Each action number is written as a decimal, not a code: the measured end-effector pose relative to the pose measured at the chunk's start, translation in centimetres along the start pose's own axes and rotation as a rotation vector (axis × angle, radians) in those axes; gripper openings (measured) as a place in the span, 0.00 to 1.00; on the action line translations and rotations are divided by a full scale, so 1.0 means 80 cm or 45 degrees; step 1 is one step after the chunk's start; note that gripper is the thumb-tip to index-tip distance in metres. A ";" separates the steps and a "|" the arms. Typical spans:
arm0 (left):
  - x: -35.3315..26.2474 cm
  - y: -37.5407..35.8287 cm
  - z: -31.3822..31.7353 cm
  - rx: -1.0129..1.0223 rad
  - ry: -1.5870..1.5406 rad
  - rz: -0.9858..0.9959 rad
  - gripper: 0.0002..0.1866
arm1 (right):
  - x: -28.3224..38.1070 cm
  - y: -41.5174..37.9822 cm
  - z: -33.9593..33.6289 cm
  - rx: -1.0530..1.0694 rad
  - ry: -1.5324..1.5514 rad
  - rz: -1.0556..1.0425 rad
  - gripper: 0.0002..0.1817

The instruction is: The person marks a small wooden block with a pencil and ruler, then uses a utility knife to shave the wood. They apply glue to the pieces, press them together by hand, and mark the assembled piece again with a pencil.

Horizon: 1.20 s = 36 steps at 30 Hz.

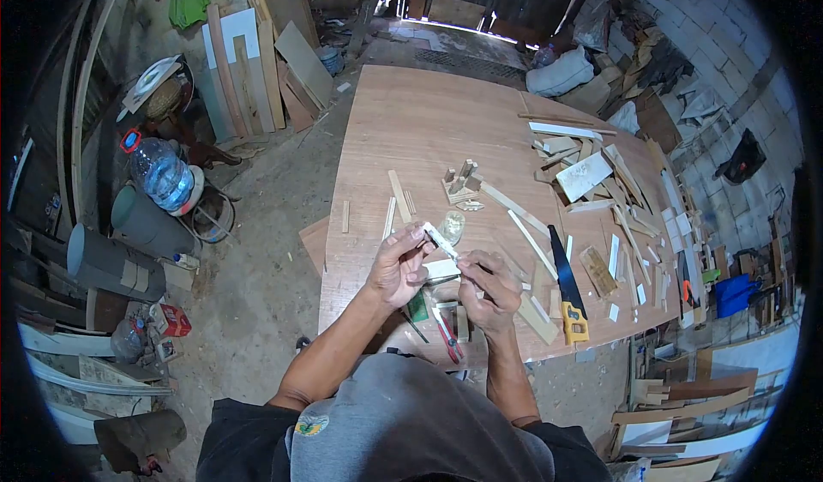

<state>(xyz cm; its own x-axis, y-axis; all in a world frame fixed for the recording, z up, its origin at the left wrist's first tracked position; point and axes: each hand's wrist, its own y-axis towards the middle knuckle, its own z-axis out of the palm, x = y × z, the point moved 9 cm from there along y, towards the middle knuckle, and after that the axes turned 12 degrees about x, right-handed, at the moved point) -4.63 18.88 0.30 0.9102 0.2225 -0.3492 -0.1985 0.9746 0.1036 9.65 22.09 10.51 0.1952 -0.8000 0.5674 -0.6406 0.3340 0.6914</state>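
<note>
Wooden strip, small and pale, being pinched at both ends over the near edge of the plywood table: left hand closing on the upper end, right hand gripping the lower. Probably fitting or trimming a small part; next calling for steady fingers and perhaps the red-handled pliers or handsaw lying nearby.

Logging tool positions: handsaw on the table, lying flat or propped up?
Lying flat. The handsaw rests blade-down along the tabletop, yellow handle near the front edge, right of both hands.
</note>
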 end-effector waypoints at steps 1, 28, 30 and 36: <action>0.001 -0.001 0.001 0.000 -0.001 0.000 0.13 | -0.001 -0.002 0.000 -0.008 -0.023 -0.003 0.20; 0.002 -0.004 0.008 0.177 -0.197 -0.031 0.07 | 0.014 -0.007 0.006 0.019 -0.102 -0.037 0.21; 0.000 -0.004 0.006 0.140 -0.145 -0.011 0.07 | 0.015 -0.004 0.010 0.054 -0.101 -0.043 0.22; 0.000 -0.004 0.005 0.128 -0.160 -0.004 0.07 | 0.027 -0.002 0.013 0.082 -0.177 -0.102 0.20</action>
<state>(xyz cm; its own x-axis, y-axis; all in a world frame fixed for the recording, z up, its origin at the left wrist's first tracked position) -4.40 18.57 0.62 0.9504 0.2086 -0.2307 -0.1642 0.9665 0.1974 9.42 19.76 11.13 0.1459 -0.8855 0.4411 -0.6742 0.2373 0.6994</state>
